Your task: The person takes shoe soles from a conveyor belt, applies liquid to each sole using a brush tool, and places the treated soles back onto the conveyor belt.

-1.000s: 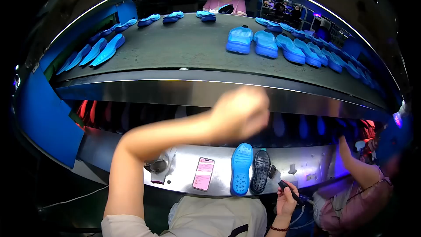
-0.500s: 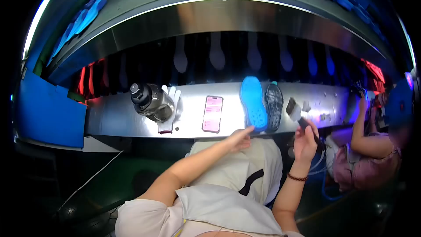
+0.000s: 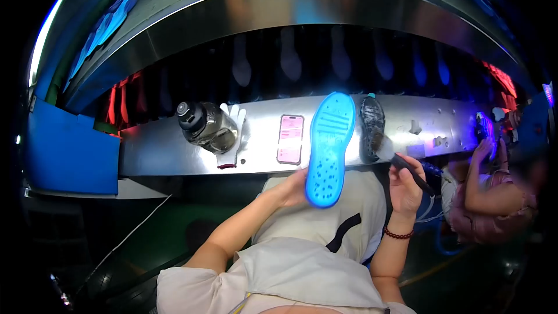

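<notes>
Lines of writing are shown on the pink screen of a phone (image 3: 290, 139) lying face up on the metal table (image 3: 151, 154), but they are too small to be read. To the left of it a see-through bottle (image 3: 210, 129) with a dark lid is seen tilted in the view; what is held inside cannot be told. A white glove (image 3: 233, 150) with a dark red cuff is partly covered by the bottle.

A blue sole (image 3: 331, 148) is held at its lower left edge by the left hand (image 3: 292, 189), the grip closed on it, with the fingers partly hidden behind. Its upper part is seen over the table, its lower end over the apron (image 3: 314, 273). Just beside it a black sole (image 3: 372, 122) is laid on the table. A brush (image 3: 411, 173) is pinched by its dark handle in the grip of the right hand (image 3: 406, 192), and its bristles are brought over the black sole's lower end; whether contact is made cannot be told. Further right, small pale scraps (image 3: 415, 127) are scattered.
</notes>
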Available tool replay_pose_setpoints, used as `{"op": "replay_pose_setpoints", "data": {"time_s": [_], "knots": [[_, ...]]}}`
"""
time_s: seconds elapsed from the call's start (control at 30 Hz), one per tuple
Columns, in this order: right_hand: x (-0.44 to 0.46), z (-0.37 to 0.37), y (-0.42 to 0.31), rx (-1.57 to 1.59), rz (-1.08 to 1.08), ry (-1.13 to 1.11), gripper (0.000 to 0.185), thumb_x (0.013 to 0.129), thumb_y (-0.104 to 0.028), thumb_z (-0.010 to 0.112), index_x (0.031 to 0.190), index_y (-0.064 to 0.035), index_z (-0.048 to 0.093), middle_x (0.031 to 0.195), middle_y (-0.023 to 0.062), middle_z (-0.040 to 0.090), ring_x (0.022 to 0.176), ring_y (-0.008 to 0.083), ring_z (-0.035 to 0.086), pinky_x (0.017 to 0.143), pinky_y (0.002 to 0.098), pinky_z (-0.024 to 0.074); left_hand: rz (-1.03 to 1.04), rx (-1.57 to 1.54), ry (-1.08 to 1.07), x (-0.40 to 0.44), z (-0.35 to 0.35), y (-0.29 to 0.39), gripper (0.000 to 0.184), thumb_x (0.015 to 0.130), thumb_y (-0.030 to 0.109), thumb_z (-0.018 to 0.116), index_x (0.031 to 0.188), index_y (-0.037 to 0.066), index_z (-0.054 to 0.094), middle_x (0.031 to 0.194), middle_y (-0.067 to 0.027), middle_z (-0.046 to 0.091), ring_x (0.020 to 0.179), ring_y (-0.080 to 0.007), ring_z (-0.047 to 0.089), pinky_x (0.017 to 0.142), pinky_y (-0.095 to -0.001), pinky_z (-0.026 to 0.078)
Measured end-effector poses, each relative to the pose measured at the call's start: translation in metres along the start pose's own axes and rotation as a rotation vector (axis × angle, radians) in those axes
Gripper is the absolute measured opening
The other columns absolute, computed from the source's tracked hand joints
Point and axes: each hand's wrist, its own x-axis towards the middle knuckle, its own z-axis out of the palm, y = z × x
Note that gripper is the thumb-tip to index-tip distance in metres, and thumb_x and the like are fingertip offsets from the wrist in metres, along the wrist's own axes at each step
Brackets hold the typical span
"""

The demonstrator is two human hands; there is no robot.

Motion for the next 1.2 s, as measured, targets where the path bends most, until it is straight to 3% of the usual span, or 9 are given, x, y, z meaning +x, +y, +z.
{"op": "replay_pose_setpoints", "data": {"time_s": [0.07,0.17,0.4,0.53,0.67,0.8,1.03,1.13,1.2], "knots": [[0.003,0.002,0.021,-0.055,0.075,0.007,0.025,0.076,0.000,0.055,0.101,0.0040,0.053,0.102,0.0190,0.056,0.091,0.0243,0.057,0.080,0.0321,0.0456,-0.089,-0.484,-0.290,0.024,-0.040,-0.015,0.095,0.065,0.071,0.046,0.133,0.009,0.022,0.125,-0.0203,0.038,0.114,-0.0313,0.042,0.094,-0.0453,0.036],[0.016,0.002,0.050,-0.111,0.199,0.056,0.022,0.075,0.002,0.055,0.097,0.0063,0.055,0.097,0.0191,0.058,0.092,0.0247,0.056,0.086,0.0335,0.0434,-0.023,-0.102,-0.051,0.049,-0.042,-0.013,0.096,0.065,0.074,0.040,0.133,0.009,0.022,0.123,-0.0226,0.039,0.111,-0.0367,0.042,0.093,-0.0459,0.037],[0.056,0.029,0.064,-0.284,0.216,0.134,0.019,0.073,0.001,0.060,0.091,0.0065,0.060,0.085,0.0118,0.062,0.080,0.0135,0.057,0.075,0.0231,0.0432,0.178,-0.377,-0.183,0.030,0.005,0.020,0.093,0.071,0.075,0.003,0.122,0.006,0.037,0.105,-0.0201,0.053,0.098,-0.0324,0.052,0.085,-0.0434,0.043],[0.076,0.062,0.066,-0.753,0.065,-0.025,0.016,0.072,-0.002,0.062,0.088,0.0021,0.063,0.082,0.0094,0.063,0.075,0.0119,0.059,0.067,0.0212,0.0452,0.327,-0.344,-0.025,0.047,0.005,0.011,0.087,0.074,0.073,0.007,0.122,0.008,0.038,0.103,-0.0178,0.054,0.097,-0.0287,0.052,0.087,-0.0425,0.040],[0.046,0.100,0.064,-1.193,-0.416,-0.391,0.013,0.068,-0.007,0.061,0.079,-0.0015,0.061,0.077,0.0144,0.062,0.071,0.0280,0.060,0.067,0.0311,0.0463,0.371,-0.315,0.301,0.049,0.005,0.031,0.080,0.078,0.069,0.008,0.119,0.007,0.040,0.108,-0.0145,0.051,0.102,-0.0250,0.048,0.091,-0.0384,0.037],[0.017,0.084,0.033,-1.165,-0.009,-0.776,0.011,0.066,-0.004,0.063,0.076,-0.0012,0.063,0.075,0.0116,0.063,0.070,0.0221,0.062,0.063,0.0271,0.0469,0.396,-0.264,0.106,0.015,-0.024,0.063,0.091,0.072,0.075,0.006,0.119,0.005,0.041,0.100,-0.0178,0.054,0.092,-0.0296,0.054,0.084,-0.0448,0.042],[0.056,0.110,0.008,-0.881,0.095,-0.337,0.016,0.072,-0.001,0.062,0.088,0.0026,0.063,0.081,0.0095,0.064,0.072,0.0114,0.059,0.066,0.0217,0.0461,0.202,-0.391,-0.163,0.005,0.027,0.050,0.090,0.072,0.075,0.008,0.124,0.007,0.037,0.109,-0.0196,0.050,0.096,-0.0329,0.052,0.085,-0.0481,0.041],[0.042,0.114,0.009,-0.812,-0.064,-0.711,0.017,0.071,0.000,0.063,0.088,0.0025,0.062,0.082,0.0111,0.063,0.074,0.0150,0.061,0.069,0.0250,0.0477,0.335,-0.328,0.107,0.000,0.037,0.064,0.089,0.072,0.075,0.008,0.125,0.008,0.036,0.113,-0.0172,0.048,0.101,-0.0308,0.050,0.088,-0.0476,0.039],[0.045,0.110,0.004,-0.497,0.112,-0.585,0.017,0.071,0.001,0.062,0.089,0.0034,0.062,0.084,0.0132,0.063,0.076,0.0171,0.061,0.071,0.0275,0.0486,0.256,-0.364,0.118,-0.001,0.034,0.065,0.088,0.073,0.074,0.009,0.126,0.009,0.035,0.116,-0.0142,0.047,0.104,-0.0281,0.048,0.090,-0.0452,0.038]]}}
